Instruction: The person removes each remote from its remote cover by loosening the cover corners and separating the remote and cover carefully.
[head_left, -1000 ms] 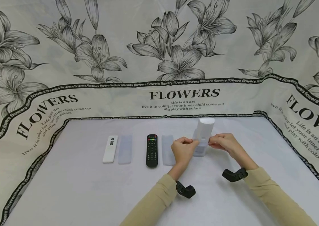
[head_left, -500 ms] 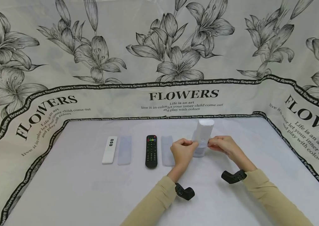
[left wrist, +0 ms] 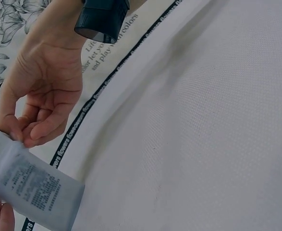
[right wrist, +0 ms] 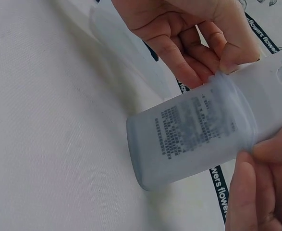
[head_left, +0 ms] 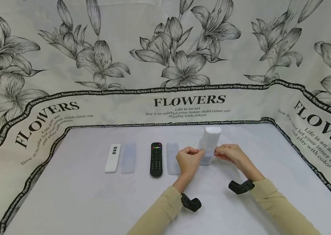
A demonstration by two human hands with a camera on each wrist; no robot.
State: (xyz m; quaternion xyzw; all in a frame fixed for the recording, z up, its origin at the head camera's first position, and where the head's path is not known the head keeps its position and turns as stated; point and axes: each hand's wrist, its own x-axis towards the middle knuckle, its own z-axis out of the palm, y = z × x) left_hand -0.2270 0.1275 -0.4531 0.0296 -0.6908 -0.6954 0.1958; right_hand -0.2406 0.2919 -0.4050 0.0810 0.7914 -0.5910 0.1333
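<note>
A white remote control [head_left: 213, 138] stands tilted, part-way inside a translucent sleeve [head_left: 205, 162], at the right of the table. Its upper part sticks out of the sleeve. My left hand [head_left: 187, 161] pinches the sleeve's rim on the left edge, and my right hand [head_left: 232, 153] pinches it on the right edge. Seen from the right wrist, the rim is bunched up against the remote [right wrist: 271, 83] between both hands. Small dark print shows through the sleeve [right wrist: 145, 144]. In the left wrist view the left hand is mostly cut off at the corner.
To the left lie a white remote [head_left: 112, 158] with several dark buttons, a flat translucent sleeve [head_left: 128, 158], a black remote [head_left: 156, 160] and a second flat sleeve [head_left: 172, 158], partly behind my left hand. A flower-printed cloth [head_left: 109, 111] rises behind the table.
Both hands keep their pinch on the sleeve's rim and barely move. The head view has tilted slightly, so everything sits a little lower in it.
</note>
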